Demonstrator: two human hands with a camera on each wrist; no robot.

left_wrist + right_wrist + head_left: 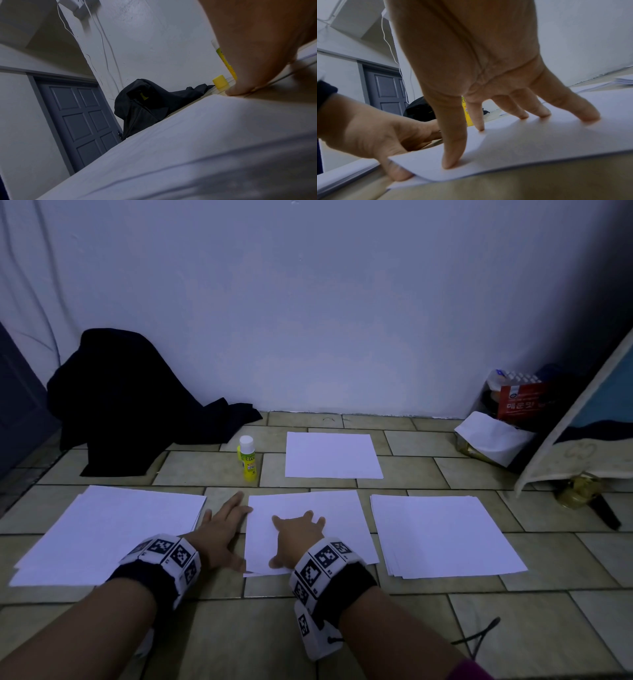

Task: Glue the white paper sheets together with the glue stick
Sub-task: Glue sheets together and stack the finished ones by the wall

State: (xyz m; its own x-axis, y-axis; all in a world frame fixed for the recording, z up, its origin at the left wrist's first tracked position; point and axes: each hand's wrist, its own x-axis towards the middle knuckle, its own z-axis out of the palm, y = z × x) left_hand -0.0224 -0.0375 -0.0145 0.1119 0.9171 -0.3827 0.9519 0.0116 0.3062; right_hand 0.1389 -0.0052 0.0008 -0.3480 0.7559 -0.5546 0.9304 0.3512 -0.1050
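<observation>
In the head view, the right hand [297, 534] lies low in the middle of the frame, fingers spread and straight, their tips pressing down on the middle sheet [329, 508] of white paper on the tiled floor [513, 628]. The right wrist view shows the same: the fingertips [452, 162] planted on the sheet's top face, the hand not gripping anything. The left hand [224, 525] sits just to the left of it, flat against the sheet's left edge, with the fingers reaching up along that edge and the thumb at the near left corner. In the right wrist view that thumb [397, 171] touches the corner of the sheet where a second edge of paper shows just under the top one; whether the thumb is tucked under the top sheet I cannot tell. The hand is relaxed and open rather than clenched. The glue stick [247, 458] stands upright above the left hand, white cap on, apart from both hands, with a small yellow cap [220, 81] beside it seen from the left wrist. A paper stack [113, 529] lies at lower left, another stack [442, 532] at right, and a single sheet [332, 455] higher up in the centre. A dark cloth [130, 402] is heaped at upper left against the wall.
</observation>
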